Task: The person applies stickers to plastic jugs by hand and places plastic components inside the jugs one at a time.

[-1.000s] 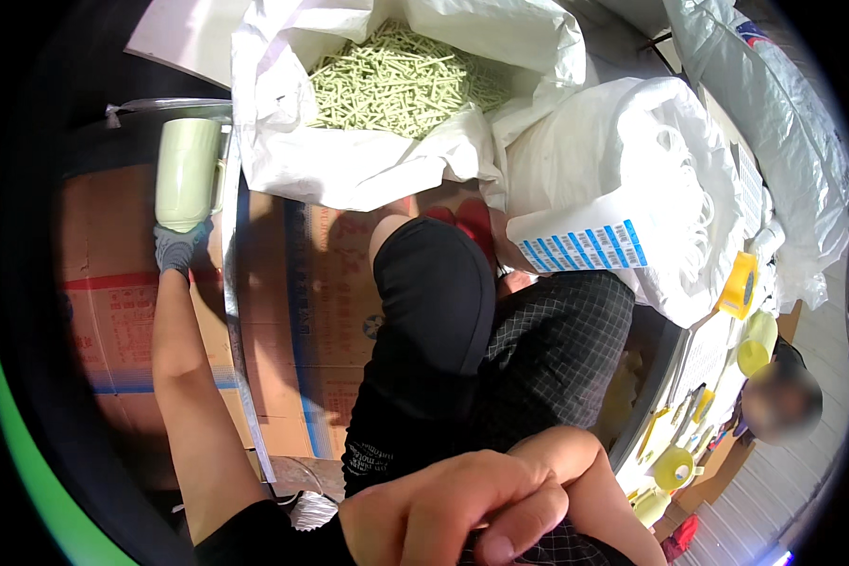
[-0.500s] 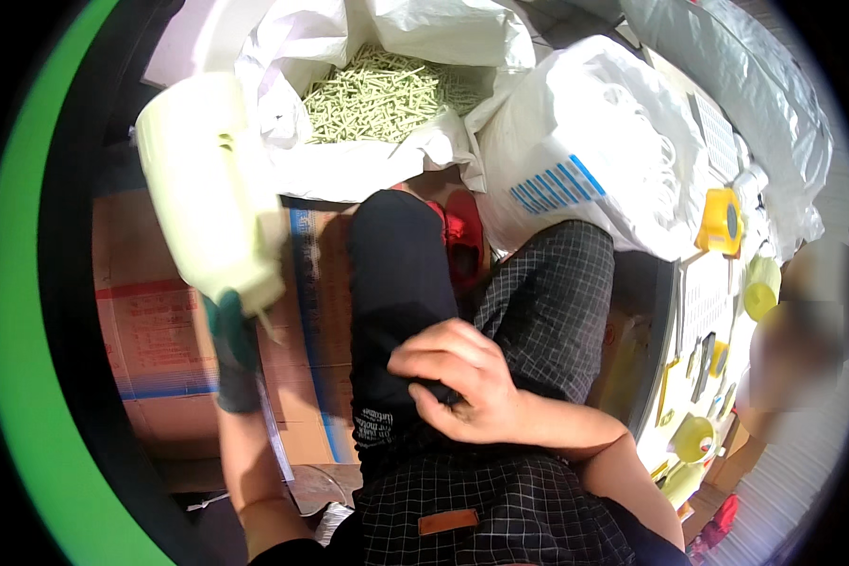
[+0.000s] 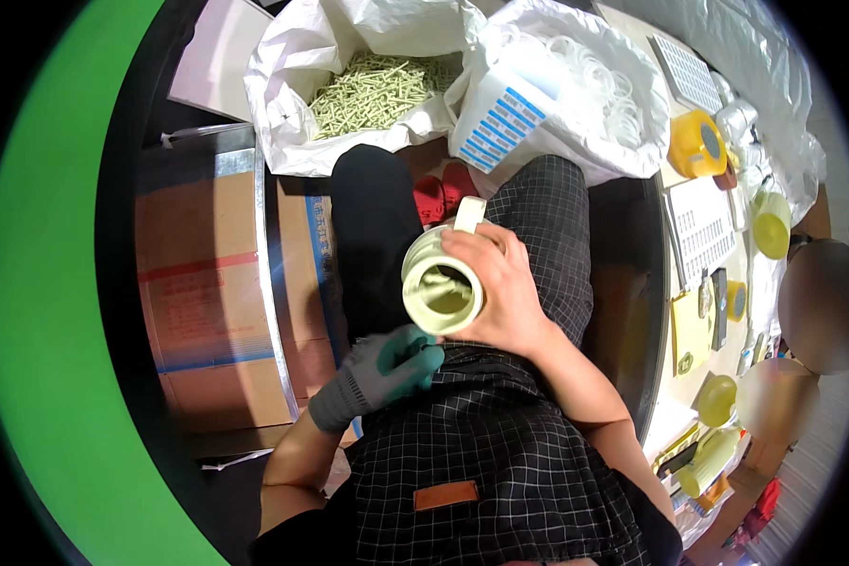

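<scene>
A pale yellow-green plastic cylinder [image 3: 443, 283], hollow with its open end toward me, rests over my lap. My bare right hand [image 3: 500, 288] wraps around its right side and grips it. My left hand [image 3: 387, 368], in a grey and teal glove, touches the cylinder's lower rim from below, fingers curled against it. My legs in black and checked cloth lie beneath both hands.
An open white bag of pale green sticks [image 3: 368, 80] stands ahead, with a white bag of clear rings [image 3: 575, 85] beside it. Cardboard boxes [image 3: 217, 302] lie at the left. A bench [image 3: 707, 311] at the right carries yellow cups, tape rolls and trays. A person sits at far right.
My left hand has brought the cylinder down from the upper left to my lap. My right hand has risen off my thigh and taken hold of it.
</scene>
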A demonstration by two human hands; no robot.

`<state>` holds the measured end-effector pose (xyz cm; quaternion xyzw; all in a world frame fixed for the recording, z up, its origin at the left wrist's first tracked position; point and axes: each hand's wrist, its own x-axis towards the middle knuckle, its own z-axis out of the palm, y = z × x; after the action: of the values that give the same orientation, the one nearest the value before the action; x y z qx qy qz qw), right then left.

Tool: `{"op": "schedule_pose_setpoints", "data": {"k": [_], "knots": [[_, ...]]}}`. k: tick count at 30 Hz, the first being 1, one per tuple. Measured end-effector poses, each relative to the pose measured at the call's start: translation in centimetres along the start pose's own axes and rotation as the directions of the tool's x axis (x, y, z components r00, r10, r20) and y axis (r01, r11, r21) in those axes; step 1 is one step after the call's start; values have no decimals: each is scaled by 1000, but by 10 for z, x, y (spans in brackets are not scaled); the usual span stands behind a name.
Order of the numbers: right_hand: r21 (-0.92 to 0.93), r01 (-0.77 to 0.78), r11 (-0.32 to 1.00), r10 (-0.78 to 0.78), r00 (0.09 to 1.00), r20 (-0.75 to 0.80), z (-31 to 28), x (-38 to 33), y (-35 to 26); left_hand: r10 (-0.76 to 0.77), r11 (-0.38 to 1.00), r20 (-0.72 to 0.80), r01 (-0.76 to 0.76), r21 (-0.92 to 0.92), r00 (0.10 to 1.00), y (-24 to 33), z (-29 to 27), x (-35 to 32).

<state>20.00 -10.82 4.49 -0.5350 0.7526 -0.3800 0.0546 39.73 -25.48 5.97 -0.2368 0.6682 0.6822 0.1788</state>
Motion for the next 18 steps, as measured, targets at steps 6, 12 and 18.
{"op": "schedule_pose_setpoints", "data": {"k": [6, 12, 18], "knots": [[128, -84, 988, 83, 996, 17, -1, 5, 14, 840, 442, -297, -254, 860, 455, 9, 11, 47], [26, -21, 999, 23, 998, -57, 0, -10, 24, 936, 171, -40, -353, 920, 349, 4, 37, 82], [26, -34, 999, 36, 996, -76, 0, -8, 27, 889, 312, -115, -402, 861, 443, 16, 52, 83]]}}
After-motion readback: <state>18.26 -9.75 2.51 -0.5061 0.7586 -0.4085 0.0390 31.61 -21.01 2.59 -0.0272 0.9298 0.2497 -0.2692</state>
